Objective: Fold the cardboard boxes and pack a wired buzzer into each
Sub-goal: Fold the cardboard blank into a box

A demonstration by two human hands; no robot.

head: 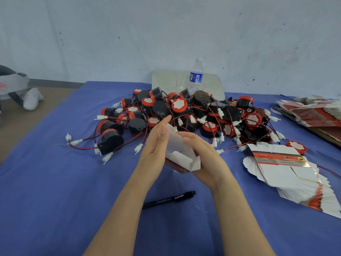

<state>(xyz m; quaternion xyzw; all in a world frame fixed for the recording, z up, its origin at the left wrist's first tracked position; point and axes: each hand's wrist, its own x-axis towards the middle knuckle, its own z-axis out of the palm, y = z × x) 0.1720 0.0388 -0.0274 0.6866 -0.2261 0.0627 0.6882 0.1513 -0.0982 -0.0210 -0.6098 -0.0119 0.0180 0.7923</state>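
L hand (pixel 156 143), R hand (pixel 201 154): box (pixel 181 156), unreadable.

Box (pixel 182 154) between left hand (pixel 156 146), right hand (pixel 204 156)

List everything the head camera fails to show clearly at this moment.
Head view:
1. The cardboard box: most of its printed outside is covered by the left hand and right hand.
2. The far stack of flat boxes: cut off by the right edge.
3. The water bottle label: too small to read.
4. The buzzer pile: lower buzzers are buried under others, so uncountable.
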